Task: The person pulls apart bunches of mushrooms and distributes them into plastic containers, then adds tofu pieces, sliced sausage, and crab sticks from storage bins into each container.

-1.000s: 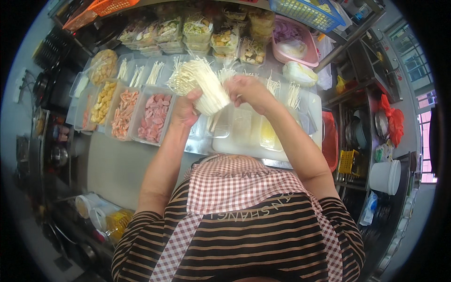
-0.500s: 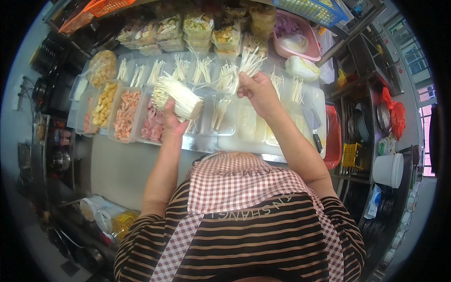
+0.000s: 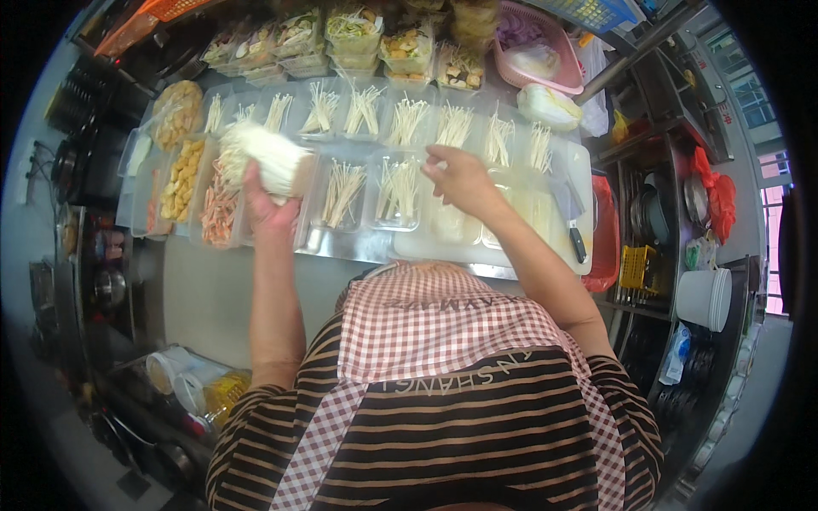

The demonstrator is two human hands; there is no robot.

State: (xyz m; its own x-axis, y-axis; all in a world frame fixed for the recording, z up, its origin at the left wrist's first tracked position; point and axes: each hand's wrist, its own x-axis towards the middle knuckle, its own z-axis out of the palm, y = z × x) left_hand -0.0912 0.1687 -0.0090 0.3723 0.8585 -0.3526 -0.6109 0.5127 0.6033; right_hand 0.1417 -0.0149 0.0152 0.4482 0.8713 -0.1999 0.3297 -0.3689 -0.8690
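A thick bundle of enoki mushrooms (image 3: 279,160), slightly blurred, is gripped in my left hand (image 3: 271,209) over the tubs of pink and orange pieces. My right hand (image 3: 464,180) hovers empty to the right, fingers loosely bent and apart. Just beyond it, a small bunch of enoki (image 3: 455,126) lies in a clear plastic tray. More clear trays with enoki portions run along the back row. Two nearer ones hold enoki too: one tray's mushrooms (image 3: 343,194) lie beside another's (image 3: 397,189), close left of my right hand.
A knife (image 3: 578,243) rests on the white cutting board (image 3: 477,255) at right, beside a red bin (image 3: 605,247). Yellow chunks (image 3: 182,186) and orange pieces (image 3: 223,213) fill tubs at left. Behind stand stacked salad boxes (image 3: 354,38), a pink basket (image 3: 558,78) and a cabbage (image 3: 550,106).
My right hand has let go of its small bunch of enoki, which now lies in a back-row tray, and has drawn nearer. My left hand has moved left with the bundle.
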